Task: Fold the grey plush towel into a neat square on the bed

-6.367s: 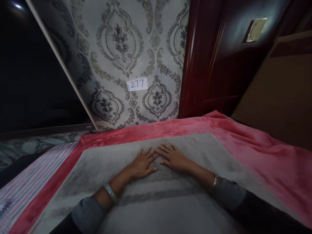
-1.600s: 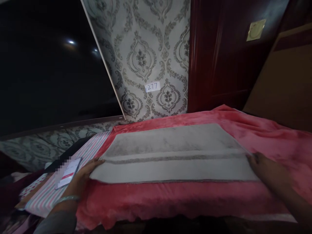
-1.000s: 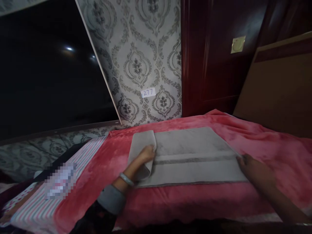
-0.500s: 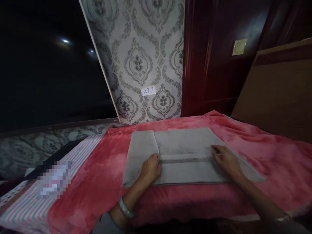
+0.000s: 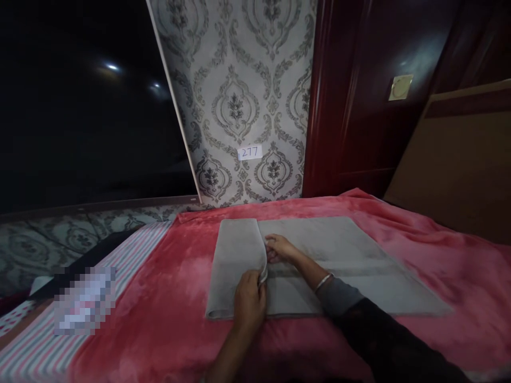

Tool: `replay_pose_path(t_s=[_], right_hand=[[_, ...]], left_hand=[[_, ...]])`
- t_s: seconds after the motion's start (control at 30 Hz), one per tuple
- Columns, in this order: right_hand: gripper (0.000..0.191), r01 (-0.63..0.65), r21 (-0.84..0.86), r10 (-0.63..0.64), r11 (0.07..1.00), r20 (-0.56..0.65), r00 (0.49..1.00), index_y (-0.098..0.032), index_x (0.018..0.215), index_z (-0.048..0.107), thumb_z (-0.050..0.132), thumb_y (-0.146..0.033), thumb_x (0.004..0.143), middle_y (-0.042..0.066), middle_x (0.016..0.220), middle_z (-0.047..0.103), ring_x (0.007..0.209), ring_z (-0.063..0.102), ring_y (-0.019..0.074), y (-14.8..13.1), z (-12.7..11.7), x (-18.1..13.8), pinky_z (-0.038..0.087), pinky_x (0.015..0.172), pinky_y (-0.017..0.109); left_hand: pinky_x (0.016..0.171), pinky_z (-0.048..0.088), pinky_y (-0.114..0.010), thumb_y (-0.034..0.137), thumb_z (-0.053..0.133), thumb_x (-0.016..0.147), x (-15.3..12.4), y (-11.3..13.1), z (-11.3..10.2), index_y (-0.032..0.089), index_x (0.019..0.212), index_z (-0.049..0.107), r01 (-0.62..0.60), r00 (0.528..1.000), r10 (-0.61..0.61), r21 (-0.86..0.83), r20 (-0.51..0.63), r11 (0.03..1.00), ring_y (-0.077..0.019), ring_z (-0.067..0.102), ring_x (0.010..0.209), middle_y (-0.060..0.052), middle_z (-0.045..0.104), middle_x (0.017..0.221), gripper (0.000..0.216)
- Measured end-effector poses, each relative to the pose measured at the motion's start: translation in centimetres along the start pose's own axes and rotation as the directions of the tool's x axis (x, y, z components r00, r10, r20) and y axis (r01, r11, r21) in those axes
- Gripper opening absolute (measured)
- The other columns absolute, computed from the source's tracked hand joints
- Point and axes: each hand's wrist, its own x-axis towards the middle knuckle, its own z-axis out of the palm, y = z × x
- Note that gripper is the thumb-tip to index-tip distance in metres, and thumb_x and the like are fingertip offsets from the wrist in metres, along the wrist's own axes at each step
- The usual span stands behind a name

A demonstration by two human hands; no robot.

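A grey towel with a darker band lies flat, its left end folded over as a flap. My left hand is closed on the near part of the flap's edge, fingers pinching the fabric, which lifts slightly there. Farther along the same edge, my right hand has its fingers curled against the cloth, thumb and fingertips at the fold's rim. The right forearm crosses over the towel's middle.
Under the towel spreads a pink-red blanket. Striped cloth and a blurred-out item lie at left. Behind stand a large dark screen, patterned wallpaper with a "277" label, and a brown board at right.
My right hand has moved left from the towel's right part to the flap's edge. My left hand stays at the flap, whose edge is now slightly raised. The view has shifted a little.
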Motion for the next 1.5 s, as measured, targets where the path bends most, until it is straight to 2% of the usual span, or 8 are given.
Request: replay_pose_path(t_s=[0.13,0.3,0.47,0.57,0.73,0.9,1.1,1.5], right_hand=[[0.055,0.074,0.027,-0.074,0.997,0.003,0.997,-0.023,0.136,0.052,0.062,-0.022,0.082,0.001,0.084,0.070,0.066,0.066,0.0141,-0.8,1.8,1.7,0.055,0.063,0.026],[0.057,0.147,0.010,-0.147,0.989,-0.016,0.989,-0.017,0.127,0.064,0.061,-0.007,0.071,0.002,0.090,0.073,0.072,0.065,0.0142,-1.6,3.8,3.6,0.054,0.071,0.024],[0.065,0.231,-0.083,-0.239,0.969,-0.109,0.965,-0.017,0.129,0.065,0.054,-0.003,0.067,0.002,0.103,0.073,0.071,0.064,0.0136,-2.1,1.2,3.5,0.052,0.069,0.022],[0.068,0.258,-0.149,-0.282,0.955,-0.165,0.945,-0.020,0.131,0.064,0.052,-0.005,0.067,0.001,0.112,0.072,0.074,0.065,0.0137,-1.3,-2.4,2.5,0.053,0.072,0.022],[0.061,0.209,-0.231,-0.262,0.950,-0.227,0.938,-0.016,0.124,0.069,0.052,-0.006,0.066,0.004,0.112,0.073,0.094,0.068,0.0198,1.7,-6.5,1.2,0.052,0.090,0.031],[0.054,0.242,-0.261,-0.304,0.934,-0.228,0.925,-0.016,0.121,0.070,0.056,-0.010,0.069,0.006,0.127,0.067,0.121,0.059,0.0208,3.1,-7.1,1.6,0.039,0.109,0.034],[0.053,0.245,-0.280,-0.316,0.928,-0.242,0.917,-0.017,0.119,0.071,0.055,-0.006,0.070,0.005,0.124,0.069,0.117,0.062,0.0209,3.0,-7.4,2.2,0.042,0.106,0.034],[0.051,0.236,-0.358,-0.328,0.903,-0.225,0.917,-0.014,0.122,0.068,0.058,-0.009,0.073,0.008,0.129,0.066,0.122,0.058,0.0202,3.9,-8.5,1.5,0.039,0.110,0.034]], left_hand=[[0.067,0.047,-0.029,0.011,0.045,0.086,-0.2,-0.9,-0.1,0.021,0.085,0.057,-0.049,0.994,0.039,-0.107,-0.098,0.993,-0.0190,0.062,0.077,-0.004,0.063,0.081,0.015],[0.066,0.047,-0.029,0.011,0.046,0.086,0.2,-0.8,-0.6,0.021,0.086,0.057,-0.135,0.980,0.122,-0.079,-0.155,0.988,-0.0194,0.061,0.076,-0.004,0.063,0.080,0.015],[0.075,0.050,-0.033,0.006,0.048,0.083,1.3,2.0,-0.4,0.020,0.094,0.058,-0.256,0.940,0.237,-0.049,-0.244,0.965,-0.0211,0.060,0.086,-0.006,0.064,0.090,0.021],[0.080,0.050,-0.035,0.003,0.048,0.081,1.5,4.4,1.2,0.020,0.098,0.057,-0.301,0.941,0.285,-0.067,-0.181,0.951,-0.0211,0.060,0.090,-0.006,0.065,0.097,0.025],[0.075,0.049,-0.037,0.004,0.055,0.077,0.4,6.4,5.2,0.019,0.087,0.060,-0.308,0.950,0.302,0.075,0.076,0.948,-0.0231,0.059,0.087,-0.005,0.066,0.092,0.019],[0.077,0.047,-0.038,0.004,0.058,0.077,-0.2,6.2,6.5,0.019,0.087,0.062,-0.345,0.938,0.330,0.182,0.106,0.921,-0.0235,0.058,0.090,-0.004,0.067,0.095,0.018],[0.075,0.047,-0.036,0.000,0.056,0.077,-0.1,6.6,6.4,0.019,0.087,0.060,-0.389,0.921,0.387,0.156,0.043,0.908,-0.0215,0.056,0.087,-0.004,0.065,0.091,0.022],[0.079,0.045,-0.039,0.012,0.055,0.089,-1.0,7.7,5.9,0.017,0.090,0.061,-0.397,0.913,0.370,0.168,0.172,0.902,-0.0237,0.054,0.091,-0.007,0.064,0.096,0.009]])
